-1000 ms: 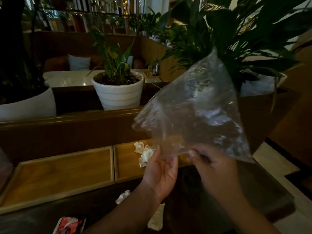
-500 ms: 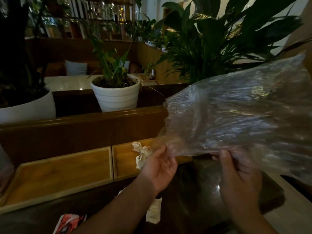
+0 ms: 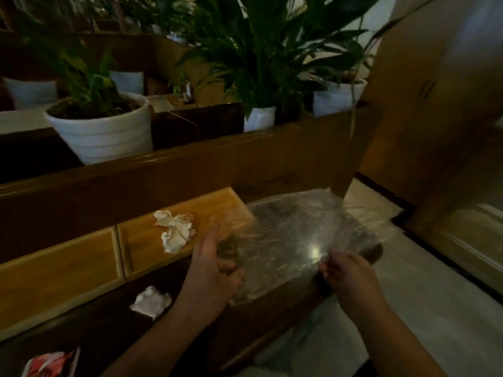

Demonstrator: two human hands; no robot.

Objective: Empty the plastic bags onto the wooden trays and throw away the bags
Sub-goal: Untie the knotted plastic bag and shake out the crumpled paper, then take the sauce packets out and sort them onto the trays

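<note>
A dark table [image 3: 103, 333] is being used as the work surface, with a wooden partition behind it on which potted plants [image 3: 100, 131] are standing. Two wooden trays are being kept side by side along the table's far edge, the left tray [image 3: 57, 278] bare and the right tray [image 3: 212, 210] carrying crumpled paper [image 3: 174, 231], apparently so that emptied contents are caught within reach.

The clear bag [image 3: 296, 240] is being held low and nearly flat over the table's right end, its far left edge overlapping the right tray's corner. It appears empty, so it is probably being flattened or gathered for disposal rather than tipped; no bin is visible.

The left hand [image 3: 215, 270] is being closed on the bag's left edge, fingers curled into the film, which bunches there. The right hand [image 3: 345, 270] is being pinched on the near right edge, thumb and fingertips [image 3: 325, 268] together, so the bag is being stretched between two grips and kept from folding on itself.

A white scrap [image 3: 151, 302] is lying on the table just before the trays, likely spilled short. A red packet [image 3: 49, 364] is lying at the near left edge, well apart from the hands.
</note>
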